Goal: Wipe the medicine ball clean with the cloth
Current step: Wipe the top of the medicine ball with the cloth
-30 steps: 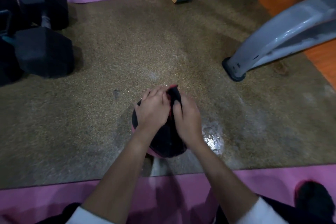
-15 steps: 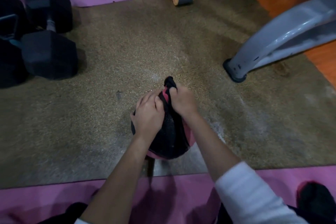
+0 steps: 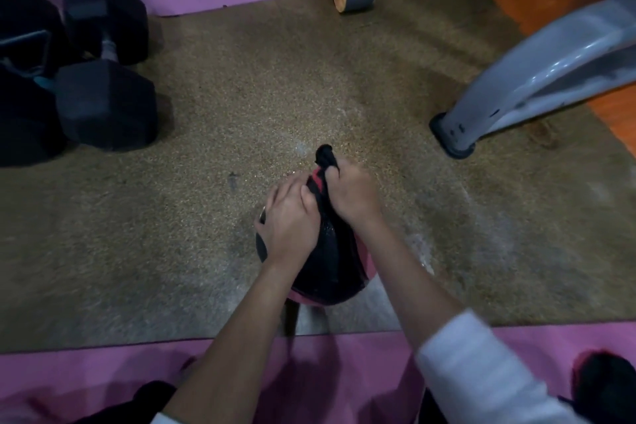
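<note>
No legible text or markings anywhere.

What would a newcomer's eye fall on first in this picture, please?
Probably the two hands at centre: the right hand grips a bunched black cloth over the far side of a black and pink medicine ball on the brown mat, while the left hand rests on it. Next come the black dumbbells at far left and the grey machine leg at right.

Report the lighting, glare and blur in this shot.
Head view: the light is dim and uneven, so the black cloth barely separates from the dark medicine ball. Head view: a shiny patch on the mat glints just right of the ball. Head view: the white sleeve is smeared by blur. Head view: the dumbbell loses detail in shadow.
</note>
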A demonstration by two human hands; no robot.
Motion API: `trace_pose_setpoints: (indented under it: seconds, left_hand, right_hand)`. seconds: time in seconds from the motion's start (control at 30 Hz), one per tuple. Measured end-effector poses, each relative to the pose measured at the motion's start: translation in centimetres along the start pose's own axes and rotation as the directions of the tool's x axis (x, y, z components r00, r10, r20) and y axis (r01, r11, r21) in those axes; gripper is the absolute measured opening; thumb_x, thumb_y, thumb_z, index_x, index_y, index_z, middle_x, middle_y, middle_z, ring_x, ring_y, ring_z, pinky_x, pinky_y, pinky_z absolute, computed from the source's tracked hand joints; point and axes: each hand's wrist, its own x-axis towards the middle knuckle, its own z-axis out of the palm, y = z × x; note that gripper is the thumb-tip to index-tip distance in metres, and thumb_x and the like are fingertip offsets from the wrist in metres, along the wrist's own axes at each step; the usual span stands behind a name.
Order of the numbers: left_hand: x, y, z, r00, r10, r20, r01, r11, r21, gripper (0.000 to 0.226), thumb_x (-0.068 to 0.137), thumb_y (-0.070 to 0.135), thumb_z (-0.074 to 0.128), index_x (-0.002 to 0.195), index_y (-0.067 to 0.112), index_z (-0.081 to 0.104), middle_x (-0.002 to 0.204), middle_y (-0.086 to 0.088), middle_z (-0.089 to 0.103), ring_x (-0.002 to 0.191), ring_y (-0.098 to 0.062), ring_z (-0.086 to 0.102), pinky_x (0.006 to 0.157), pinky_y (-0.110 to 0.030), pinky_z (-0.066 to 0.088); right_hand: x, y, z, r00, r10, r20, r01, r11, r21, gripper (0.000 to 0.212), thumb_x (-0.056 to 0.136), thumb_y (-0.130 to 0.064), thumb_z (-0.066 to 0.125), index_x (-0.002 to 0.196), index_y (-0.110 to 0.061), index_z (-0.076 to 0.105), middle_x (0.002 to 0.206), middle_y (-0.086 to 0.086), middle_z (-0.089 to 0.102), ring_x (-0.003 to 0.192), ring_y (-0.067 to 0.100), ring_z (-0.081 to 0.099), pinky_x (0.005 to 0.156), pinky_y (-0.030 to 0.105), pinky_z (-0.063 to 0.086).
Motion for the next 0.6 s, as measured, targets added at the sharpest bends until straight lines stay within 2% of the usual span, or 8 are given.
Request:
trace_pose_setpoints:
  seconds: [0.07, 0.13, 0.2, 0.3, 0.37, 0.47, 0.53, 0.6]
  left_hand:
    - [0.3, 0.1, -0.1, 0.999, -0.038, -0.006, 0.038, 0.999, -0.014, 0.044, 0.104, 0.031, 0.028, 0.143, 0.033, 0.049, 0.153, 0.014, 0.043, 0.145, -0.014, 0.031, 0.114, -0.06, 0.024]
    - [0.5, -0.5, -0.1, 1.0, -0.006, 0.005, 0.006, 1.0, -0.01, 0.048, 0.101, 0.035, 0.024, 0.142, 0.033, 0.05, 0.152, 0.014, 0.045, 0.144, -0.014, 0.033, 0.114, -0.058, 0.028]
    - [0.2, -0.9, -0.1, 0.998, 0.053, -0.019, -0.053, 0.999, -0.007, 0.061, 0.094, 0.044, 0.013, 0.141, 0.031, 0.051, 0.15, 0.013, 0.048, 0.143, -0.016, 0.037, 0.112, -0.059, 0.031]
    - [0.0, -1.0, 0.2, 0.998, 0.045, -0.04, -0.046, 0.998, -0.031, 0.069, 0.089, 0.048, 0.008, 0.14, 0.031, 0.051, 0.149, 0.012, 0.049, 0.143, -0.016, 0.037, 0.113, -0.059, 0.03]
    - [0.0, -0.6, 0.2, 0.999, 0.011, -0.042, -0.013, 0.999, -0.036, 0.074, 0.086, 0.05, 0.007, 0.14, 0.03, 0.052, 0.149, 0.01, 0.05, 0.143, -0.017, 0.038, 0.113, -0.06, 0.029]
    - [0.9, -0.3, 0.0, 0.999, -0.031, -0.041, 0.029, 0.999, -0.04, 0.078, 0.083, 0.053, 0.006, 0.137, 0.029, 0.056, 0.146, 0.008, 0.053, 0.139, -0.019, 0.042, 0.111, -0.06, 0.032]
    - [1.5, -0.5, -0.1, 0.999, -0.022, -0.025, 0.021, 0.998, -0.056, 0.075, 0.085, 0.053, 0.008, 0.137, 0.029, 0.057, 0.145, 0.007, 0.054, 0.139, -0.019, 0.044, 0.111, -0.058, 0.033]
    - [1.5, -0.7, -0.1, 1.0, 0.013, -0.018, -0.014, 0.998, -0.063, 0.072, 0.087, 0.051, 0.01, 0.137, 0.027, 0.057, 0.146, 0.007, 0.054, 0.139, -0.018, 0.043, 0.113, -0.056, 0.033]
  right_hand:
    - [-5.7, 0.1, 1.0, 0.978, -0.158, -0.134, 0.164, 0.986, 0.033, 0.029, 0.097, -0.022, 0.037, 0.108, -0.01, 0.061, 0.109, 0.009, 0.066, 0.104, 0.026, 0.06, 0.091, 0.038, 0.045]
    - [-9.8, 0.6, 1.4, 0.942, -0.276, -0.19, 0.29, 0.956, 0.048, 0.043, 0.097, -0.025, 0.031, 0.128, -0.01, 0.057, 0.132, 0.006, 0.059, 0.128, 0.021, 0.049, 0.111, 0.039, 0.035]
    - [-7.5, 0.7, 0.8, 0.936, -0.323, -0.14, 0.332, 0.942, 0.047, 0.039, 0.096, -0.023, 0.034, 0.122, -0.01, 0.06, 0.123, 0.007, 0.063, 0.118, 0.023, 0.055, 0.103, 0.038, 0.04]
    - [-0.7, -0.6, 0.1, 0.992, -0.116, 0.053, 0.115, 0.993, 0.007, 0.026, 0.097, -0.021, 0.039, 0.099, -0.008, 0.061, 0.101, 0.014, 0.065, 0.095, 0.033, 0.06, 0.072, 0.033, 0.036]
    - [0.4, -0.7, 0.0, 0.998, -0.033, 0.057, 0.033, 0.999, 0.015, 0.026, 0.097, -0.021, 0.039, 0.101, -0.006, 0.061, 0.105, 0.017, 0.065, 0.098, 0.035, 0.06, 0.074, 0.034, 0.036]
    - [-6.3, 0.5, 1.4, 0.963, -0.238, -0.126, 0.247, 0.967, 0.065, 0.035, 0.098, -0.023, 0.036, 0.122, -0.011, 0.058, 0.123, 0.008, 0.062, 0.118, 0.025, 0.056, 0.1, 0.036, 0.041]
    - [-10.2, 1.7, 1.7, 0.933, -0.309, -0.186, 0.33, 0.939, 0.093, 0.043, 0.1, -0.027, 0.031, 0.137, -0.014, 0.048, 0.143, 0.003, 0.05, 0.138, 0.018, 0.039, 0.117, 0.034, 0.026]
    - [-8.3, 2.2, 1.3, 0.929, -0.309, -0.204, 0.335, 0.936, 0.107, 0.041, 0.098, -0.025, 0.033, 0.13, -0.011, 0.054, 0.133, 0.007, 0.058, 0.128, 0.021, 0.049, 0.108, 0.034, 0.036]
